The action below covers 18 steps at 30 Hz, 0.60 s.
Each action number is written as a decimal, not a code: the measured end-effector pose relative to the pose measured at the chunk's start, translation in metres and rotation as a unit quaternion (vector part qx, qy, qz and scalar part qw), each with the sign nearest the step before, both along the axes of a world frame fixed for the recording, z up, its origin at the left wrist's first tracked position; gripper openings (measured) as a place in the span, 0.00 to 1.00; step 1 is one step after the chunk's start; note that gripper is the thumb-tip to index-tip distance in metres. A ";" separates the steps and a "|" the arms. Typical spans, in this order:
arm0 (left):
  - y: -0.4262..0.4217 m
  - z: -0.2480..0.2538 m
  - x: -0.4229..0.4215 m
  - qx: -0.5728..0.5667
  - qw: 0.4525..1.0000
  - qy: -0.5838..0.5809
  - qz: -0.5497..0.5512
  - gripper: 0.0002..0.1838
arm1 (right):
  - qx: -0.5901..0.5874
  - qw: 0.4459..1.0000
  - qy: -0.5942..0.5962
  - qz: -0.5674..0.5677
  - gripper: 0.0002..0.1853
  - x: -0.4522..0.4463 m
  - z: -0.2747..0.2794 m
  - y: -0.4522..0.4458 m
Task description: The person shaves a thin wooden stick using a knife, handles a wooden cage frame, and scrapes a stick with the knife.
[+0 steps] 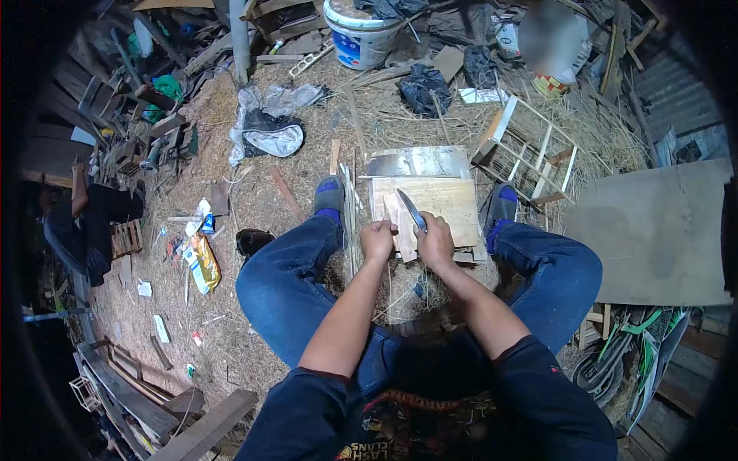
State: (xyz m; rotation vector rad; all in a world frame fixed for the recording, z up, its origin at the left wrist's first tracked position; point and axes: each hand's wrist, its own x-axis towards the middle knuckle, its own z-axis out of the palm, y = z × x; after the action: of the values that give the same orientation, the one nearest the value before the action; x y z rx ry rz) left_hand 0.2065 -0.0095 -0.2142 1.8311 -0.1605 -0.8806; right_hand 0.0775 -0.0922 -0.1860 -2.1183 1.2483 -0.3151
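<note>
A knife [410,207] with a dark blade points up and to the left from my right hand [436,242], whose fingers are wrapped round its handle. My left hand [377,240] is closed at the lower left edge of a light wooden board [453,201], on a thin wood strip [401,223] that slants across the board. The blade lies over or beside this strip; whether they touch cannot be made out. Beyond the board, between my feet, lies a shiny metal-like sheet [419,163].
A wooden slatted frame [542,154] lies at the right, near a large flat panel [653,230]. A white bucket [361,38] stands at the back. Wrappers [203,263] litter the ground at left. Another person's legs [92,223] show at far left.
</note>
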 end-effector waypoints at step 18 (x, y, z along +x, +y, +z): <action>-0.020 -0.018 -0.012 0.054 0.994 -0.088 -0.034 0.23 | -0.004 0.965 -0.009 -0.263 0.21 -0.085 -0.047 -0.024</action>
State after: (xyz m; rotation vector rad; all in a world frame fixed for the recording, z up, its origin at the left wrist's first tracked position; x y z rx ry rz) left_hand 0.1949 -0.0296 -0.2323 2.0155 -0.2933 -0.7877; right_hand -0.0077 -0.1167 -0.2327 -1.7514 1.7889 -0.5642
